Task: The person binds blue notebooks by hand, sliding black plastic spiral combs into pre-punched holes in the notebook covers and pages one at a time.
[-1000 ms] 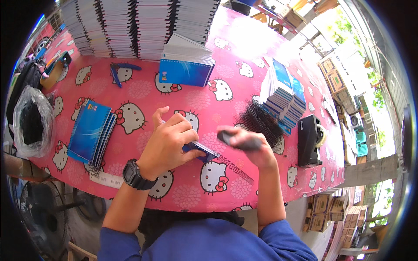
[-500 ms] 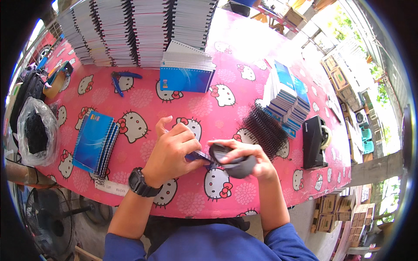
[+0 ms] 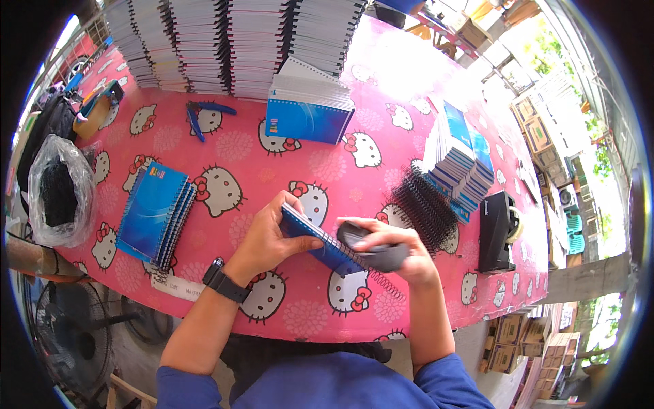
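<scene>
My left hand (image 3: 271,238) grips a blue notebook (image 3: 347,262) by its left part, thumb across the cover, with the binding edge slanting up and to the left. A thin dark spiral coil (image 3: 388,285) runs along that edge and sticks out past its lower right end. In my right hand (image 3: 412,258) is a rounded black hand-held tool (image 3: 385,256), its kind unclear, held against or just over the coil by the notebook's right end. Beyond this hand lies a heap of black spiral coils (image 3: 428,211).
Bound blue notebooks (image 3: 151,211) lie at left, blue pliers (image 3: 197,119) farther back. Tall paper stacks (image 3: 252,51) and blue-covered notebooks (image 3: 306,121) stand behind. To the right are more notebooks (image 3: 456,153) and a black tape dispenser (image 3: 495,232). A plastic bag (image 3: 58,204) sits at the left edge.
The notebook has turned so its blue cover and binding edge show, and the coil's loose end has come into sight. My left fingers have folded behind it. The view has shifted slightly.
</scene>
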{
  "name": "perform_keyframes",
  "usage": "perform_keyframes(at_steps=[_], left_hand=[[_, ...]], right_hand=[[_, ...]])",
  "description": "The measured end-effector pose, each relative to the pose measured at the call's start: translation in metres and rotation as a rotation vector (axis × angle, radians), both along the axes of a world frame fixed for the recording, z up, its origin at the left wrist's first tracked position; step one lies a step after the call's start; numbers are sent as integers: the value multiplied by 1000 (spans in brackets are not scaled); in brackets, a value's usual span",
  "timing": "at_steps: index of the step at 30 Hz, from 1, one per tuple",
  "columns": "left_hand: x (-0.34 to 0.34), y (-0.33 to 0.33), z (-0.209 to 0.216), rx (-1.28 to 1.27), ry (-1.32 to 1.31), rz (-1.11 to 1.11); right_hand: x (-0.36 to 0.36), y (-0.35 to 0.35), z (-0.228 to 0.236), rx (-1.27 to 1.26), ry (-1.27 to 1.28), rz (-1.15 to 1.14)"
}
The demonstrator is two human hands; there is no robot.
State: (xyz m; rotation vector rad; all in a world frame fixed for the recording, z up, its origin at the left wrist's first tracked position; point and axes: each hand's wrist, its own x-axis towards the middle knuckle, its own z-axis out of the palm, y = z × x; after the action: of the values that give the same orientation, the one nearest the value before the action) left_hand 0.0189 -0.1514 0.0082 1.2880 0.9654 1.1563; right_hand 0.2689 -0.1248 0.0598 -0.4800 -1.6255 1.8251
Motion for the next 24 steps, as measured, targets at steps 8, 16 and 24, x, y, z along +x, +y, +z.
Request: perform_keyframes(at_steps=[8,16,24], left_hand=[[-1,3,0,113,51,7],[-2,-1,9,43,67,-12],[0,2,4,151,68,-5]], right_hand=[[-17,10,4,422,-494,-161],[-32,20,9,368,-630,-303],[-29,36,-10,1128,-1073,-686]])
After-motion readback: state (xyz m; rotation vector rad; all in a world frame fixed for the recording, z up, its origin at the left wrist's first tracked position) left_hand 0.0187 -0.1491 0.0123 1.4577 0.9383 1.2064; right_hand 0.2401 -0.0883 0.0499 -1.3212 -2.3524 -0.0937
